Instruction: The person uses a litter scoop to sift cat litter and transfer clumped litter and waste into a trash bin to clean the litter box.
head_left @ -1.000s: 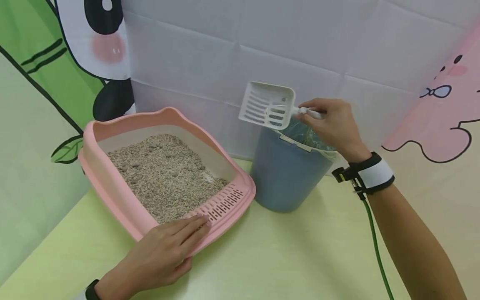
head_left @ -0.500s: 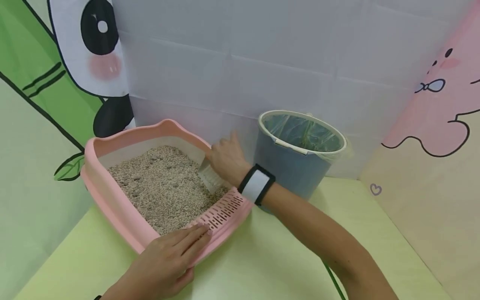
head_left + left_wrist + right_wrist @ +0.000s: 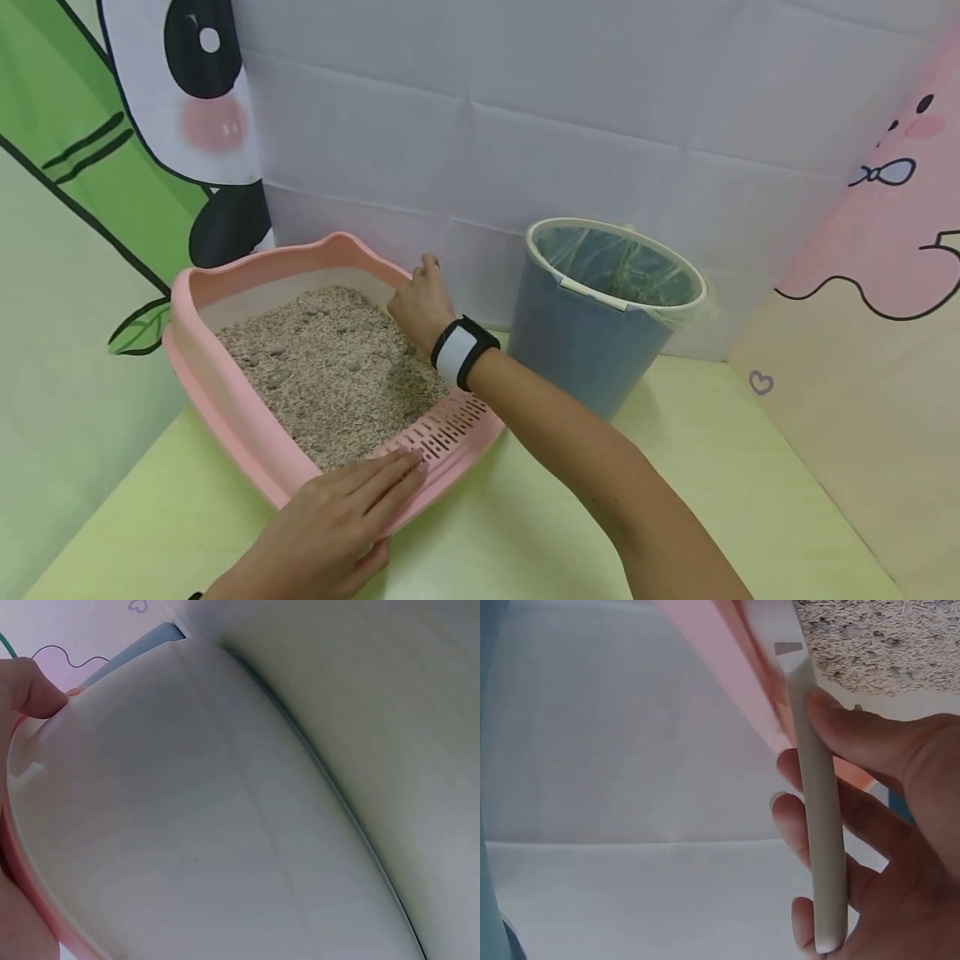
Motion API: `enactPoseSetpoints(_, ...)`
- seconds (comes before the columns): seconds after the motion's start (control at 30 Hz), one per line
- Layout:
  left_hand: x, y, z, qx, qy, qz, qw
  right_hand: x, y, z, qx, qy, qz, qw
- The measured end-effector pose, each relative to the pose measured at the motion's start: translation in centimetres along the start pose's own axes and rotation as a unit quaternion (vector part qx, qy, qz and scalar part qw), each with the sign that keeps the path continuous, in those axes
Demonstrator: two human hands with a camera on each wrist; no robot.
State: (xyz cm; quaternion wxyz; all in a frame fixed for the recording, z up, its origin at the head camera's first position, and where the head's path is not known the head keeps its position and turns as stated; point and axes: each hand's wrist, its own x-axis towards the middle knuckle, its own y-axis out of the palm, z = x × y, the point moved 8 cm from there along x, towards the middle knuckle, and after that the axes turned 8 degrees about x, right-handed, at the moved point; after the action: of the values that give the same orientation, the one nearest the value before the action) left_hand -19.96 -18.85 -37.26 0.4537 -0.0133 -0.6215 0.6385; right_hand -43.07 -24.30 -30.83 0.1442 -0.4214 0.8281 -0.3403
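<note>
A pink litter box (image 3: 225, 383) with a perforated front ledge holds tan pellet litter (image 3: 322, 367) with some darker clumps. My left hand (image 3: 330, 517) lays its fingers on the ledge, with the thumb below the rim, gripping the edge. In the left wrist view the box's pale outer surface (image 3: 165, 795) fills much of the picture. My right hand (image 3: 422, 308) is over the box's right side and holds a litter scoop by its white handle (image 3: 822, 825). In the head view the hand and forearm hide the scoop; its head is mostly out of the right wrist view.
Right of the box stands a blue bin (image 3: 577, 333) with a pale rim and a clear liner. Both sit on a yellow-green table (image 3: 675, 467). A white printed cloth (image 3: 570, 158) hangs close behind them.
My right hand has carried the scoop from above the bin leftward and down into the litter box, then a little farther left. My left hand keeps its place on the front ledge.
</note>
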Motion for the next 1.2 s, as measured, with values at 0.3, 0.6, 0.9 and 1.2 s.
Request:
enactPoseSetpoints(0.3,0.1,-0.4,-0.2,0.003,0.003,-0.015,0.9999,1.5,0.3,-1.2,0.046,-0.020,-0.002,0.999)
enactPoseSetpoints(0.6,0.3,-0.5,-0.2,0.004,-0.002,-0.017,0.9998,1.9,-0.1,-1.3,0.093,-0.056,-0.038,0.993)
enactPoseSetpoints(0.9,0.0,-0.3,-0.3,0.002,-0.004,-0.015,0.9999,1.6,0.7,-2.4,0.272,-0.053,-0.068,0.958)
enactPoseSetpoints(1.2,0.1,-0.3,-0.2,0.002,-0.005,-0.012,0.9999,1.5,2.0,-3.4,0.382,-0.062,-0.039,0.921)
